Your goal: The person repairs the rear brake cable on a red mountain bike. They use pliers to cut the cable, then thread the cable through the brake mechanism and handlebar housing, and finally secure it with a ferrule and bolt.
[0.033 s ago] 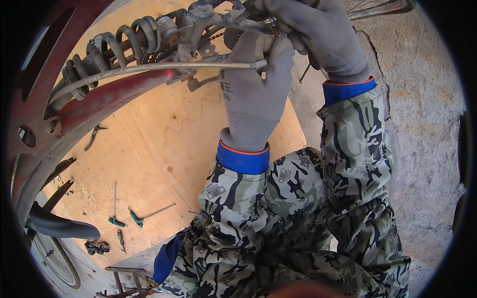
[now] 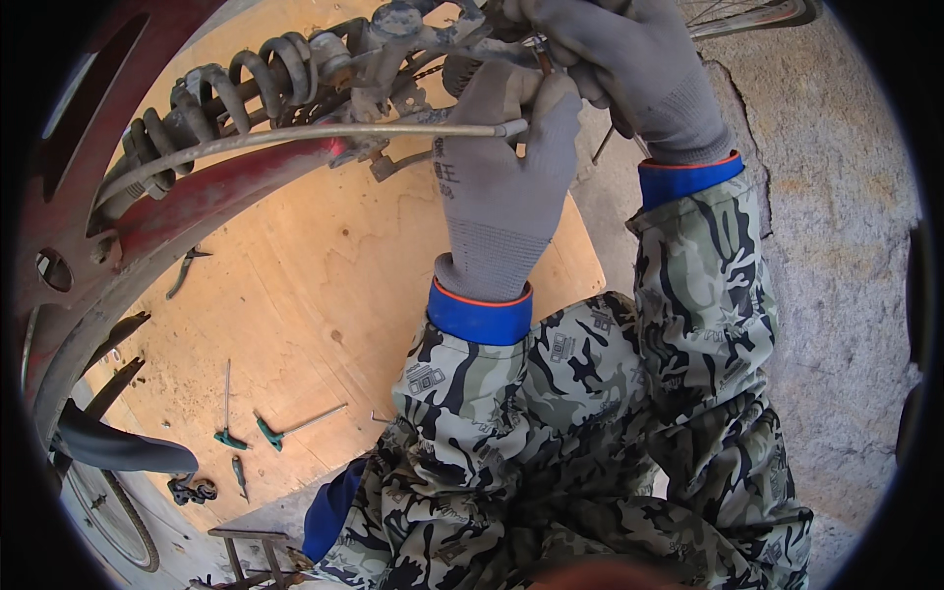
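Both of my hands wear grey knit gloves and work close together at the rear of a dirty bicycle frame. My left hand is closed, thumb against curled fingers, beside a small brownish piece with a shiny metal end. My right hand is closed too, its fingers bent around the same spot; what lies inside its grip is hidden. A grey cable housing arcs from the left, and its capped end lies across my left hand. Behind that hand a sprocket partly shows. A dusty coil spring shock sits to the left.
Below the bicycle lies a plywood board. On it rest pliers, two green-handled T-shaped tools, a small green-handled screwdriver and a derailleur-like part. Rough concrete extends at the right.
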{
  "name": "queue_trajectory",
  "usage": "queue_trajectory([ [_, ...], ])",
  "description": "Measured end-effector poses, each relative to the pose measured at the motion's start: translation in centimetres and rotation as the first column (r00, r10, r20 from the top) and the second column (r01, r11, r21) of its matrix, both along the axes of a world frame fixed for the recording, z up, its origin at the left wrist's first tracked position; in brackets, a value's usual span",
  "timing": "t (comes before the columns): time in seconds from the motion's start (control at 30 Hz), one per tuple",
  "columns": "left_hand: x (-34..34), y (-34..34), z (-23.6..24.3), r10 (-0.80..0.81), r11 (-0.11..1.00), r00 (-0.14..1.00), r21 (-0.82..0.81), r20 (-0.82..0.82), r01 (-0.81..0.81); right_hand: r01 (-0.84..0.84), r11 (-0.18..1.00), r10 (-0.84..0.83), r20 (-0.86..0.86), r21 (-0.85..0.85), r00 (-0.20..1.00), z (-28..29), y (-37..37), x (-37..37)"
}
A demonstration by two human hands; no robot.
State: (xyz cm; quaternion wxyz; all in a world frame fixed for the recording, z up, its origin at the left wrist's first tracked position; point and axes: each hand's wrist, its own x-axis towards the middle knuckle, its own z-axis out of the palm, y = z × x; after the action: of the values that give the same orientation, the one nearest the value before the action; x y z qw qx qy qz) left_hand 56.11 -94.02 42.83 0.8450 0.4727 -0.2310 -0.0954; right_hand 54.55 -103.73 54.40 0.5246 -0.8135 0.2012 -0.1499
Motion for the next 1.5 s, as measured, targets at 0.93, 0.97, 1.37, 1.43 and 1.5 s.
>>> queue_trajectory([
  [0.93, -2.0, 0.6, 2.2, -0.217, 0.960, 0.871, -0.259, -0.440, 0.109, 0.143, 0.987, -0.155, 0.218, 0.073, 0.963, -1.0, 0.8, -0.5],
  [0.97, -2.1, 0.6, 2.6, -0.254, 0.943, 0.843, -0.315, -0.475, 0.107, 0.147, 0.987, -0.157, 0.241, 0.059, 0.958, -1.1, 0.8, -0.7],
  [1.37, -2.2, 0.4, 2.9, -0.163, 0.987, 0.918, -0.062, -0.362, 0.151, 0.307, 0.950, -0.272, 0.610, 0.050, 0.744, -3.3, -0.6, -1.1],
  [1.43, -2.4, 0.3, 2.9, -0.163, 0.986, 0.943, -0.089, -0.290, 0.143, 0.259, 0.962, -0.254, 0.620, 0.085, 0.742, -2.7, -0.6, -1.8],
  [1.5, -2.8, 0.3, 3.1, -0.156, 0.987, 0.946, -0.076, -0.284, 0.140, 0.224, 0.971, -0.223, 0.641, 0.081, 0.735, -2.2, -0.5, -2.3],
])
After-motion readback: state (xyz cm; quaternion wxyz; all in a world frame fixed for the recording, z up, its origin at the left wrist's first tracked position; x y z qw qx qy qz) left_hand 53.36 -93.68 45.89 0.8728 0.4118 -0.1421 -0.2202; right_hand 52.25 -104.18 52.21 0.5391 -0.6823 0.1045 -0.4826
